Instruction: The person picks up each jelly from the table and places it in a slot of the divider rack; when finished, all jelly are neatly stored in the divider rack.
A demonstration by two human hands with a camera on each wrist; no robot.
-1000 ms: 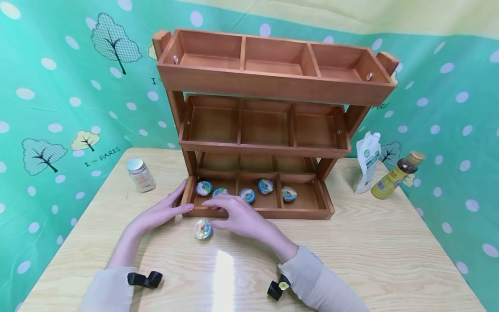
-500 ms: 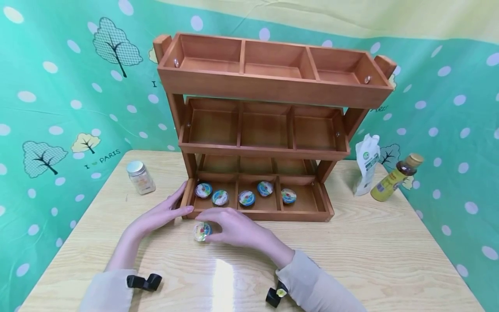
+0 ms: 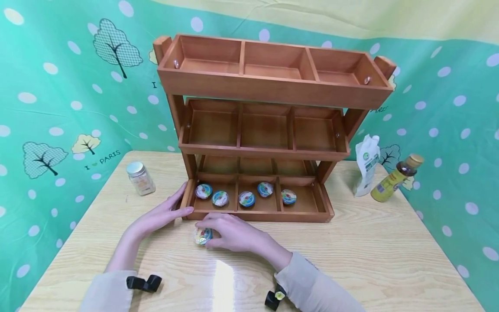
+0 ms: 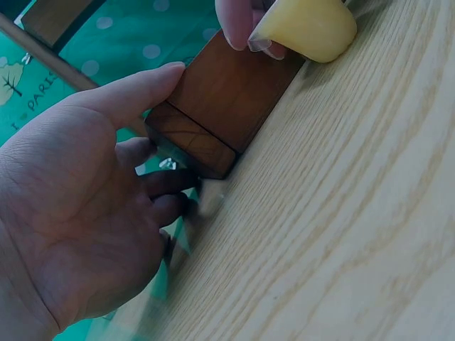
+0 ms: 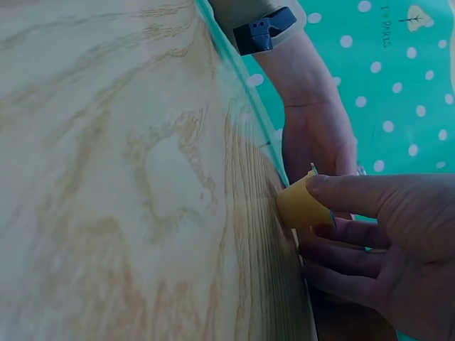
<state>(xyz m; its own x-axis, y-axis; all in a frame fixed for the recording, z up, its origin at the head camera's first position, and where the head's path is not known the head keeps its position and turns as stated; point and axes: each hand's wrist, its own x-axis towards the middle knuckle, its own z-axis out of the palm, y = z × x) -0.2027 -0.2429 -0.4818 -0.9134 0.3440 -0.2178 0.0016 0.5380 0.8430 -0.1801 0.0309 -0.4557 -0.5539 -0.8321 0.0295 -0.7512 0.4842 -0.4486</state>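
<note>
A brown wooden three-tier rack stands at the back of the table. My left hand grips the left end of its bottom tray, thumb at the front corner and fingers along the side. In front of that tray, my right hand pinches a small yellow jelly cup with a printed lid. Thumb and fingers lie on opposite sides of it; the cup is at the tabletop. Inside the bottom tray, the left compartment has two jelly cups, the middle compartment two more cups, and the right compartment one cup.
A lidded jar stands left of the rack. To its right are a white pouch and a bottle with a yellow label. A green dotted cloth hangs behind the wooden table.
My right hand has moved down and slightly left, from over the tray's front edge to the jelly cup on the table, and its fingers have closed round it. My left hand stays put.
</note>
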